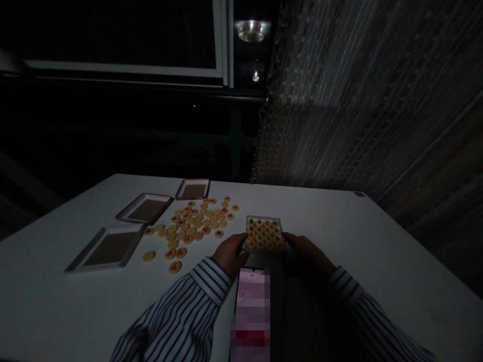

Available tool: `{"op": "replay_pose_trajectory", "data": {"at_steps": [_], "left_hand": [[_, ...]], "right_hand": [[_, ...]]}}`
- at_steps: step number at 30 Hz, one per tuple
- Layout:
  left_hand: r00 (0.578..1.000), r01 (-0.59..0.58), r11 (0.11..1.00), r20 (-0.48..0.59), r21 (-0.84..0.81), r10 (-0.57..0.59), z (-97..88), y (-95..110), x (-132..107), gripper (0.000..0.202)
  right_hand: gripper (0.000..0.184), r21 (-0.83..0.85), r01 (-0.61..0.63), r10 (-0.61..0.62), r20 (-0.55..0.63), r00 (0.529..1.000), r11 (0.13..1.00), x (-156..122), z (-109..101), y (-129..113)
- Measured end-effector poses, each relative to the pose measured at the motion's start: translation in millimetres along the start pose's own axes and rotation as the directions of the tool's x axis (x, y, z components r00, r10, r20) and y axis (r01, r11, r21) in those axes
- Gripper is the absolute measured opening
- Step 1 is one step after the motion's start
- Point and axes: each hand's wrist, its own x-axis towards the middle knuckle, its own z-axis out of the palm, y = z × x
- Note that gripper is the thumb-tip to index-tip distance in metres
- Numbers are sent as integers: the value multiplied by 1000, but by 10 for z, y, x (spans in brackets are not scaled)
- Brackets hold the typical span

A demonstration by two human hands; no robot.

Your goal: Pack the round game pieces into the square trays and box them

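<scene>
Steady the pale, squarish, plastic-looking box (pixel 263 217) of round, tan, wooden-looking discs (pixel 267 231), clamped between left hand (pixel 228 254) and right hand (pixel 307 252).

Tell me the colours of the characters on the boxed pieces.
The boxed pieces bear red and black characters, seen in the head view.
</scene>
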Motion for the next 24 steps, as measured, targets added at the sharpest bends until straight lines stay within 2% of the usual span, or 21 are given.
{"op": "replay_pose_trajectory", "data": {"at_steps": [7,11,16,24], "left_hand": [[996,-83,992,-30,90,86,39,-85,-27,49],[992,-110,982,-39,150,118,39,-116,-100,50],[992,-63,979,-98,194,83,47,-134,-160,46],[971,22,990,-240,142,12,61,-91,-171,35]], "right_hand": [[52,82,41,-44,28,999,996,22,-13,6],[54,59,41,-42,16,999,997,23,-15,11],[52,23,8,-7,-13,1000,1000,-7,-7,4],[58,-4,11,-11,-12,1000,1000,-30,35,58]]}}
